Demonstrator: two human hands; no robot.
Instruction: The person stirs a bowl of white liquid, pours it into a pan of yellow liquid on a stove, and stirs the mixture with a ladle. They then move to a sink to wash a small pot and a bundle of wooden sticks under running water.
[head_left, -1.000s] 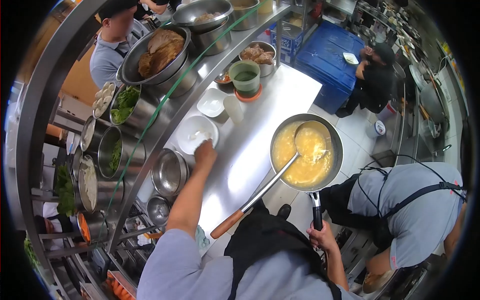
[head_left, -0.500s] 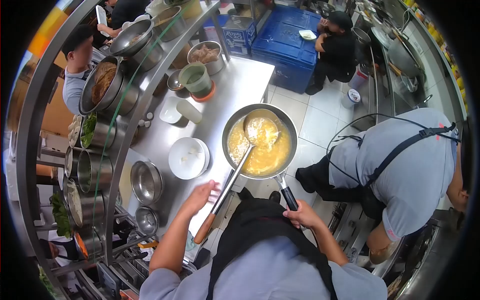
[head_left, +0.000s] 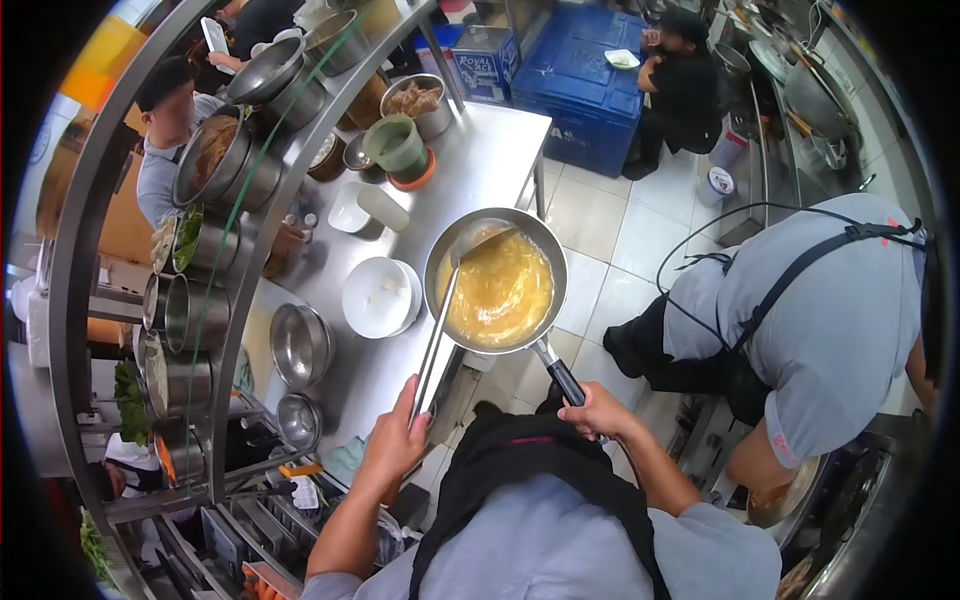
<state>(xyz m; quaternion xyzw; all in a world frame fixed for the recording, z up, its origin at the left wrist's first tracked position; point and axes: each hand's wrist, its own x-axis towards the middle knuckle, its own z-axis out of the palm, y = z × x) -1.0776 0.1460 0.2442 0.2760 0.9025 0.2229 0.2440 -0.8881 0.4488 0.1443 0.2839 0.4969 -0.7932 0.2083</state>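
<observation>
My right hand [head_left: 597,411] is closed around the black handle of a frying pan [head_left: 560,272]. The pan is held level beside the corner of the steel table, with yellow, soupy liquid [head_left: 508,292] in it. Fingers of my left hand [head_left: 402,438] grip the long metal shaft of a ladle [head_left: 437,338]. Its bowl is tilted and partly sunk in the liquid on the pan's far left side. Stacked white bowls [head_left: 372,300] with small pale bits inside stand on the table, left of the pan.
The steel table [head_left: 490,140] carries a green container [head_left: 395,148], a squeeze bottle [head_left: 383,211] and metal bowls [head_left: 300,345]. A shelf of pots rises on the left. A co-worker [head_left: 820,310] bends over at right; another person [head_left: 680,95] sits by a blue chest [head_left: 580,90].
My left hand, open beside the ladle before, has closed on its shaft. The ladle has turned over and moved left in the pan; the pan has shifted slightly left.
</observation>
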